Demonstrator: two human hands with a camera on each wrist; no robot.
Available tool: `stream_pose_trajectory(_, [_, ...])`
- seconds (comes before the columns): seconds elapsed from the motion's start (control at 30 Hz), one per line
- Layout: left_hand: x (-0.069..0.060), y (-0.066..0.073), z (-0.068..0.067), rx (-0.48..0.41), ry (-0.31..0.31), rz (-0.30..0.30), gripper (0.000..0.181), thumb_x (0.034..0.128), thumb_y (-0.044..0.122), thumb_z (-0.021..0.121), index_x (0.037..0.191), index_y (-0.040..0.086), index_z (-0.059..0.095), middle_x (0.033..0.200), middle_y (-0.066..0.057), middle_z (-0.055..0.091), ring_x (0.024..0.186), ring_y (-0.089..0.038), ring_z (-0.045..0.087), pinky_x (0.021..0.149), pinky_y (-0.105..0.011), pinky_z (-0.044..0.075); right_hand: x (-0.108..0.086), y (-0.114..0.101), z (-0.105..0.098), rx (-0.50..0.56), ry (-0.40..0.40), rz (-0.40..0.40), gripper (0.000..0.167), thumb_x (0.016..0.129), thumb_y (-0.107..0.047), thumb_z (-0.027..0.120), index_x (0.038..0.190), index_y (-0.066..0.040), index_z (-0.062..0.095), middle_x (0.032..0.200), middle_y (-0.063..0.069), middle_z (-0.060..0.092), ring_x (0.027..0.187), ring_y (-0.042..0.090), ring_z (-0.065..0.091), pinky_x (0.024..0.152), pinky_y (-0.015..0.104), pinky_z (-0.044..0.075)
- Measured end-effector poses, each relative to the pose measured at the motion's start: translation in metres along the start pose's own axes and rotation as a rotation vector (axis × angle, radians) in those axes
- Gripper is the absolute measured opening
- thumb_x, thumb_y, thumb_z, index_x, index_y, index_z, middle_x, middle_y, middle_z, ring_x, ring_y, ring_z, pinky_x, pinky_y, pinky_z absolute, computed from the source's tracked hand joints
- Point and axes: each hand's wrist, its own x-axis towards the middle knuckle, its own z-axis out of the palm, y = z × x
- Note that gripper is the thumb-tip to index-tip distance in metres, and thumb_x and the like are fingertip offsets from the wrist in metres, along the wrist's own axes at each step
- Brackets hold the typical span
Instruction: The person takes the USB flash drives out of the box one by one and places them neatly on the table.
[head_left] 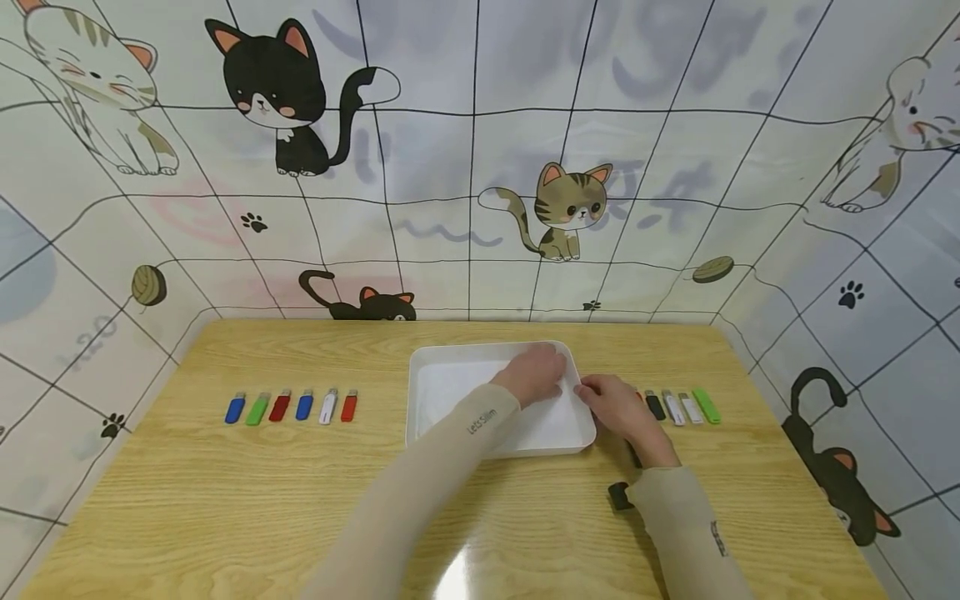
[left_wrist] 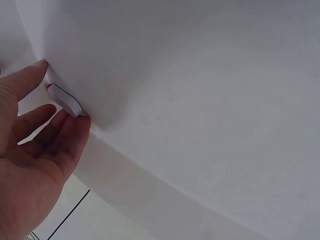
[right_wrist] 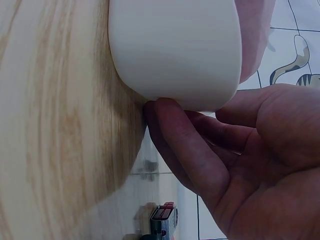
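A white tray (head_left: 442,442) lies mid-table. My left hand (head_left: 534,372) reaches inside its far right part. In the left wrist view, a small pale USB stick (left_wrist: 66,100) with a red tip lies against the tray wall between thumb and fingers. A fingertip touches one end, while the thumb tip stays apart from the other. My right hand (head_left: 618,408) holds the tray's right edge; in the right wrist view, fingers (right_wrist: 175,130) press the outer corner from below, and the thumb passes behind it.
On the left lies a row of several USB sticks, including a green one (head_left: 257,409) and a white one (head_left: 327,407). Another row stands right of the tray, ending in a green stick (head_left: 707,406), partly hidden by my right hand. A cat-printed backdrop (head_left: 427,167) borders the table.
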Motion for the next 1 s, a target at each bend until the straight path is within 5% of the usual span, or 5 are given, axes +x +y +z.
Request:
stream_pose_trajectory(0.13, [-0.002,0.001,0.001,-0.025,0.006,-0.001,0.021,0.1015,0.026,0.068,0.117,0.012,0.070,0.115,-0.003,0.064,0.110,-0.017,0.058,0.104,-0.027,0.047,0.000,-0.002,0.000,-0.003,-0.002,0.008,0.036,0.109,-0.019,0.050,0.127,0.010,0.064,0.105,0.015,0.069,0.086,0.022,0.060,0.075,0.038,0.052])
stream_pose_trajectory(0.43, [-0.004,0.005,0.001,-0.008,0.020,0.024,0.015,0.1060,0.013,0.058,0.111,0.012,0.073,0.107,-0.002,0.069,0.098,-0.014,0.060,0.090,-0.024,0.052,0.000,-0.002,-0.001,-0.008,-0.004,0.023,0.037,0.109,-0.019,0.050,0.129,0.010,0.063,0.107,0.016,0.069,0.088,0.023,0.060,0.078,0.039,0.053])
stream_pose_trajectory(0.8, [-0.005,-0.001,-0.003,0.061,0.013,-0.026,0.017,0.1053,0.010,0.059,0.117,0.013,0.071,0.111,-0.004,0.069,0.100,-0.015,0.063,0.088,-0.027,0.056,0.003,-0.001,0.002,-0.036,-0.003,0.021,0.038,0.109,-0.019,0.049,0.131,0.010,0.062,0.112,0.018,0.069,0.091,0.025,0.061,0.082,0.041,0.054])
stream_pose_trajectory(1.0, [-0.007,-0.009,-0.007,0.027,0.015,-0.052,0.018,0.1058,0.010,0.059,0.119,0.013,0.070,0.111,-0.004,0.068,0.101,-0.016,0.062,0.087,-0.028,0.056,0.004,0.000,0.002,-0.048,-0.003,0.051,0.040,0.110,-0.020,0.049,0.135,0.009,0.060,0.116,0.018,0.068,0.094,0.026,0.060,0.084,0.043,0.053])
